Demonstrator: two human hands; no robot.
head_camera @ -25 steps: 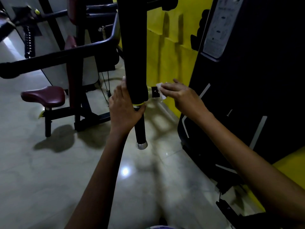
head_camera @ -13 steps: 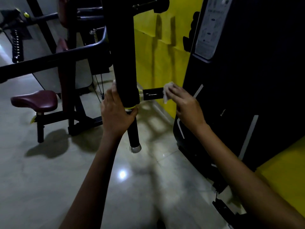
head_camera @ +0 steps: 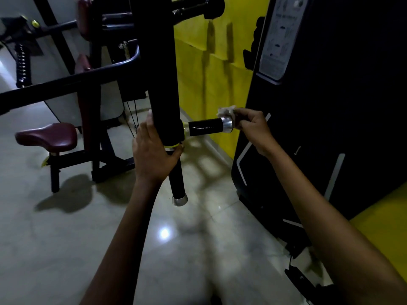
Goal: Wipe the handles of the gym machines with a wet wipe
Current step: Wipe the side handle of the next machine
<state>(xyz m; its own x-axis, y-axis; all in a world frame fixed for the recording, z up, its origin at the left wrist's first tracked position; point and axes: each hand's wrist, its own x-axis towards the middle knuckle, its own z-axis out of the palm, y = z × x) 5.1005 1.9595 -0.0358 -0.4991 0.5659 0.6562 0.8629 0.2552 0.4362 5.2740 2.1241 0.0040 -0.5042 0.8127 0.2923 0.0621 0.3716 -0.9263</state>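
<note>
A thick black padded arm (head_camera: 161,89) of a gym machine hangs in front of me. A short black handle (head_camera: 206,128) with a silver end cap sticks out of it to the right. A second black handle (head_camera: 177,181) with a silver cap points down below it. My left hand (head_camera: 154,156) grips the bottom of the padded arm at its yellow-green ring. My right hand (head_camera: 253,126) pinches a crumpled white wet wipe (head_camera: 228,112) against the silver cap of the side handle.
A tall black weight-stack housing (head_camera: 330,106) with a white label stands close on the right, against a yellow wall (head_camera: 207,73). A maroon seat (head_camera: 47,136) on a black frame and further black machine bars stand at the left. Glossy grey floor tiles (head_camera: 88,238) lie below.
My right hand has slid the wipe outward along the side handle, from near the padded arm to the silver end cap, uncovering the black grip. My left hand has kept its hold.
</note>
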